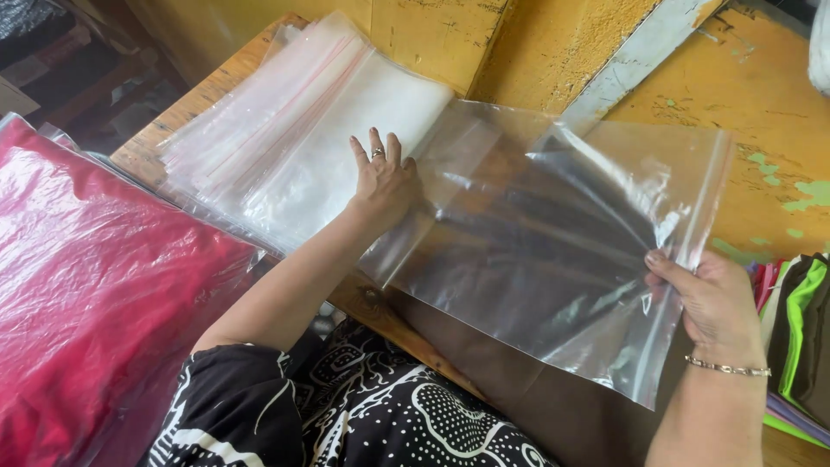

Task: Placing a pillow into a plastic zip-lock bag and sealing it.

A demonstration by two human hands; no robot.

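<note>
My left hand (pixel 383 177) lay flat with the fingers spread, pressing down on the near edge of the stack of clear zip bags (pixel 294 130) that sat on the wooden table (pixel 151 138). A ring showed on one finger of that hand. The stack stretched away from my left hand, up and to its left, its red-lined closure strips running along the far side.

My right hand (pixel 709 303) pinched the zip edge of a single clear plastic bag (pixel 553 233), thumb on top and fingers curled behind the plastic, a thin bracelet on the wrist. That bag spanned the gap between my two hands: one end was tucked under my left palm, and the other was lifted off the table in my right grip, so the sheet sagged and creased in the middle.

To the left of my left arm lay a red garment in plastic wrap (pixel 95 285), touching the table's edge. Just beyond my right hand, on its outer side, stood a pile of folded clothes (pixel 800 329) in green, pink and dark colours. Behind both hands rose a worn yellow wall (pixel 553 43) with chipped paint.
</note>
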